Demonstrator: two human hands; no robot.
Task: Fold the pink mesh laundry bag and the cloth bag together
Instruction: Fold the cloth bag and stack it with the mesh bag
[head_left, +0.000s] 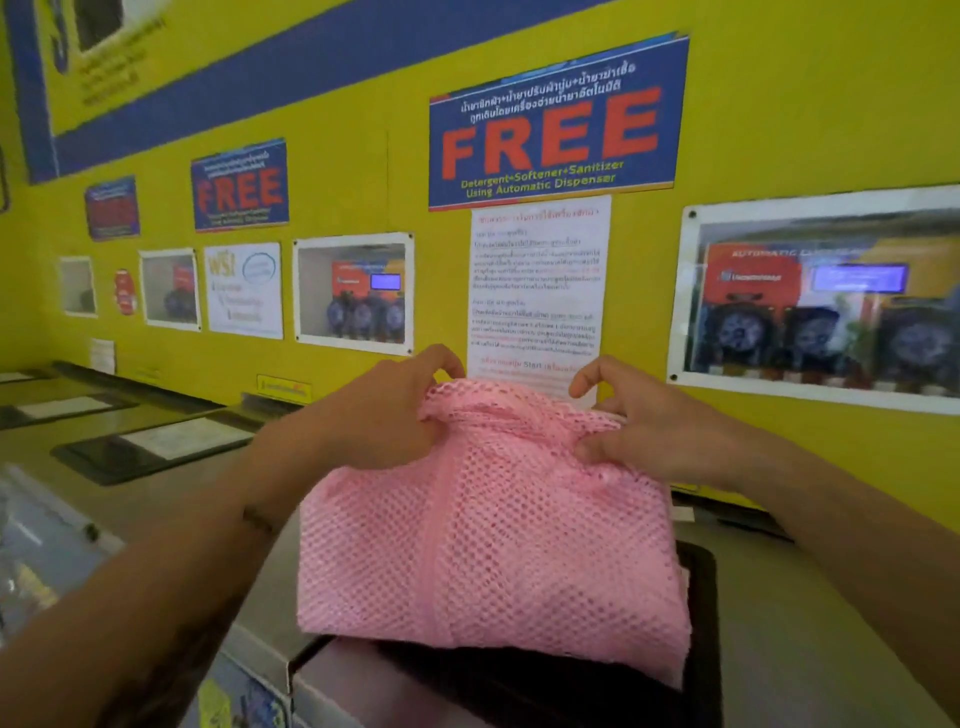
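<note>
Yellow wall (779, 104) carrying a blue "FREE" sign (556, 122), above a row of grey machine tops (156, 441). Pink mesh laundry bag (488, 525), held upright over the nearest machine's dark opening (519, 675). Left hand (384, 415) and right hand (644, 426), each closed on the bag's bunched upper edge. The cloth bag cannot be made out.

Both hands grip the top edge of the pink mesh laundry bag (493, 525): left hand (384, 415), right hand (644, 431), above the washer's (810, 623) dark lid.
</note>
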